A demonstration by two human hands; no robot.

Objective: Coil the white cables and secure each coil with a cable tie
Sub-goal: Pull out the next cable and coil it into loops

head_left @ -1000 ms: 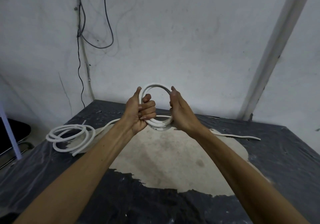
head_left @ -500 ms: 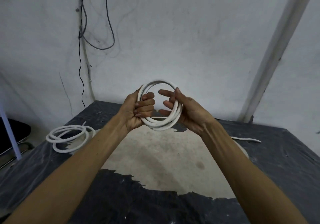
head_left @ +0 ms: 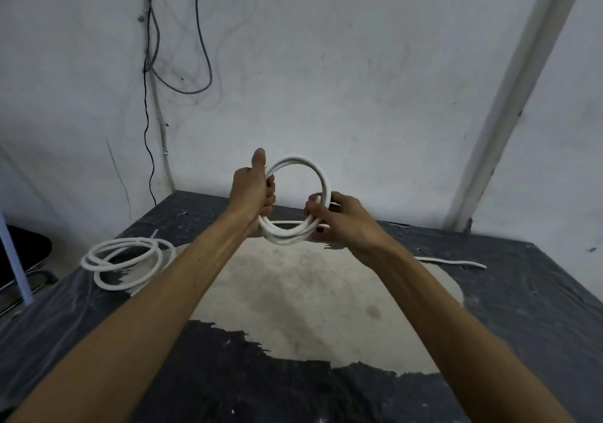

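Coil (head_left: 295, 200) up in front of me now, held above the bench (head_left: 522, 308), a neat ring of several white turns standing upright. My left hand (head_left: 251, 190) grips its left side, fingers wrapped round the bundle and thumb pointing up along it; my right hand (head_left: 339, 223) has its fingers curled round the lower right of the ring, pinching the turns together. To do this well I reckon I need to keep every turn stacked flush, feed the loose tail (head_left: 450, 262), lying out on the bench to my right, round without letting the loops spring apart, and only loosen one grip at a time. No tie in sight, so I judge the binding is not yet done on this one. Off to my left a second coil (head_left: 125, 261) lies flat on the bench, loosely looped; whether it is tied I cannot tell. Bench top is dark sheeting, worn through in a pale patch (head_left: 310, 305) below my forearms. Behind it a scuffed white wall (head_left: 326, 79), dark wires (head_left: 176, 73) hanging down on the left, and a pale pipe (head_left: 509, 96) slanting down on the right.
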